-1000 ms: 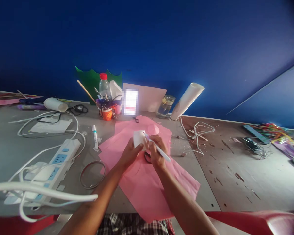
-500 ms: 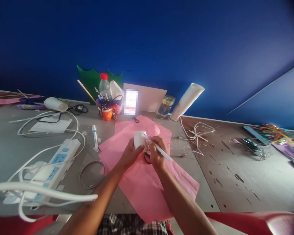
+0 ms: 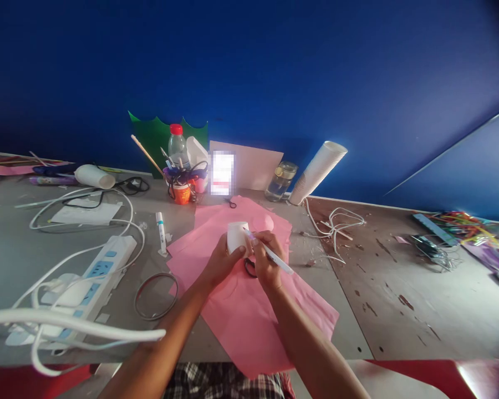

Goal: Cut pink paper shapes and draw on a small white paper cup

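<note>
My left hand [image 3: 224, 260] is closed around a small white paper cup [image 3: 237, 237], thumb across its lower front. Between the fingers of my right hand [image 3: 268, 257] is a white marker pen [image 3: 279, 260], its tip at the cup's right side; whether it touches cannot be told. Under both hands spreads pink paper [image 3: 245, 327]. A round pink piece [image 3: 263, 223] lies on it just beyond my right hand. The dark handle of what looks like scissors [image 3: 250, 269] shows between my wrists, the rest hidden.
A white power strip [image 3: 102, 277] with thick cables lies at left, beside a roll of tape [image 3: 156, 296] and another marker [image 3: 161, 233]. Behind stand a red-capped bottle [image 3: 177, 145], a glass jar [image 3: 281, 182] and a leaning stack of paper cups [image 3: 318, 173]. White cable [image 3: 336, 221] coils at right.
Both hands, the cup and the marker stay nearly in place. The marker tip and cup have shifted only very slightly.
</note>
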A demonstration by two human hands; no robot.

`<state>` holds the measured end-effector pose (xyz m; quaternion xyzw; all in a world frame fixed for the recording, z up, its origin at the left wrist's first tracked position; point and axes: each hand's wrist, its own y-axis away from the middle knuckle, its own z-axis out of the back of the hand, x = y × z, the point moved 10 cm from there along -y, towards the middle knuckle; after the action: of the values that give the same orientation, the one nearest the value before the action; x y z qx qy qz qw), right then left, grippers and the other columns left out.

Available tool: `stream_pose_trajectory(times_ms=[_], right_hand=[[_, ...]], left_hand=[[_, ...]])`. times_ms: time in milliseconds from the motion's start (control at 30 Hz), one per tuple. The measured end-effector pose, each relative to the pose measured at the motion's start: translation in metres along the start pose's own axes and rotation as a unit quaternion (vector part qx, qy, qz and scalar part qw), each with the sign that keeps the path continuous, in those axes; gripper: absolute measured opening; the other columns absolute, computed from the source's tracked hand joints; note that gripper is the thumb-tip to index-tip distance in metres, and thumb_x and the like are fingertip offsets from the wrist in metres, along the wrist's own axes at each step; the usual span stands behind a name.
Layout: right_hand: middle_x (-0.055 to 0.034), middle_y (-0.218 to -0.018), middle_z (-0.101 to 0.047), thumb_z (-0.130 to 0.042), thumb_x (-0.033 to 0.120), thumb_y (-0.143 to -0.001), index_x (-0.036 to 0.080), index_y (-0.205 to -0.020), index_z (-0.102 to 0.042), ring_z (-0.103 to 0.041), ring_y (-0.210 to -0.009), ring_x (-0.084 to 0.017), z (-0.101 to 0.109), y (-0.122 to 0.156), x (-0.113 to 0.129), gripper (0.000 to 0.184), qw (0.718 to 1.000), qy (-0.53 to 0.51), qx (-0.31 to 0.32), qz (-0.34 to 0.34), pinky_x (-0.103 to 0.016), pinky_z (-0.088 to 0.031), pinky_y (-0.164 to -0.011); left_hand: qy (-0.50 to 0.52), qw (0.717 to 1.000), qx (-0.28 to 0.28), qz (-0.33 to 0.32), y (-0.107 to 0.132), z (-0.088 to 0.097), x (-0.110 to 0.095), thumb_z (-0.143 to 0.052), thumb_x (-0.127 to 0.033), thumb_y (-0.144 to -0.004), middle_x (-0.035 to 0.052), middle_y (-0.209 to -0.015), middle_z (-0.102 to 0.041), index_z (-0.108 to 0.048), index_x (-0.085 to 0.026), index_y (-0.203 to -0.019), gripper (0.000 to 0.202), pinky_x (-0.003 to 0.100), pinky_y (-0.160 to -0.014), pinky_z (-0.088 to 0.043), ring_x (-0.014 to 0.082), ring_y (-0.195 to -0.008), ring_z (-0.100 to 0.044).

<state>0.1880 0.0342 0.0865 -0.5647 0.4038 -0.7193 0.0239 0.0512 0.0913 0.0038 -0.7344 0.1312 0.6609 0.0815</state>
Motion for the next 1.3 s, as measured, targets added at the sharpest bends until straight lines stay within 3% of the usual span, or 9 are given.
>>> stream_pose_trajectory(times_ms=[167, 467, 667, 933, 1300], right_hand=[[-0.0018, -0.079, -0.069, -0.057, 0.028, -0.089, 0.023, -0.089, -0.065, -0.067, -0.074, -0.018, -0.006, 0.001, -0.001, 0.01, 1.0, 0.001, 0.023, 0.004, -0.033, -0.055, -0.068], [-0.0028, -0.082, -0.069, -0.057, 0.025, -0.089, 0.024, -0.092, -0.065, -0.069, -0.08, -0.02, -0.011, 0.004, 0.0, 0.008, 0.998, 0.024, 0.051, 0.024, -0.034, -0.057, -0.07], [-0.0031, -0.088, -0.071, -0.056, 0.023, -0.089, 0.025, -0.093, -0.065, -0.071, -0.084, -0.02, -0.011, 0.006, 0.005, 0.01, 0.997, 0.034, 0.052, 0.056, -0.034, -0.056, -0.073], [-0.0023, -0.084, -0.07, -0.057, 0.028, -0.089, 0.025, -0.094, -0.065, -0.069, -0.079, -0.019, -0.007, 0.004, -0.001, 0.01, 0.999, 0.027, 0.043, 0.009, -0.034, -0.056, -0.072], [-0.0021, -0.085, -0.071, -0.057, 0.025, -0.089, 0.024, -0.094, -0.066, -0.068, -0.077, -0.018, -0.007, 0.004, -0.001, 0.01, 0.999, 0.031, 0.04, 0.012, -0.032, -0.055, -0.07]], left_hand=[[-0.003, 1.0, 0.01, -0.024, -0.002, -0.003, -0.003, -0.078, -0.051, -0.076, 0.0148, -0.122, -0.065, -0.054, -0.014, -0.125, 0.065, 0.042, -0.092, -0.052, 0.0302, -0.112, -0.062], [-0.056, 0.998, -0.006, -0.009, -0.001, 0.0, 0.0, -0.075, -0.042, -0.081, 0.0157, -0.129, -0.064, -0.054, -0.015, -0.131, 0.06, 0.045, -0.096, -0.05, 0.0307, -0.117, -0.062], [-0.04, 0.999, -0.02, -0.004, -0.002, 0.002, 0.001, -0.078, -0.046, -0.077, 0.0141, -0.126, -0.065, -0.057, -0.017, -0.128, 0.062, 0.043, -0.094, -0.051, 0.0298, -0.114, -0.063], [-0.048, 0.999, -0.02, 0.0, 0.001, 0.001, -0.004, -0.078, -0.05, -0.078, 0.0139, -0.125, -0.065, -0.057, -0.017, -0.128, 0.064, 0.041, -0.091, -0.052, 0.0296, -0.114, -0.063], [-0.057, 0.998, -0.015, 0.001, 0.0, 0.001, 0.002, -0.076, -0.05, -0.08, 0.0136, -0.124, -0.065, -0.055, -0.016, -0.129, 0.063, 0.042, -0.093, -0.051, 0.0292, -0.114, -0.062]])
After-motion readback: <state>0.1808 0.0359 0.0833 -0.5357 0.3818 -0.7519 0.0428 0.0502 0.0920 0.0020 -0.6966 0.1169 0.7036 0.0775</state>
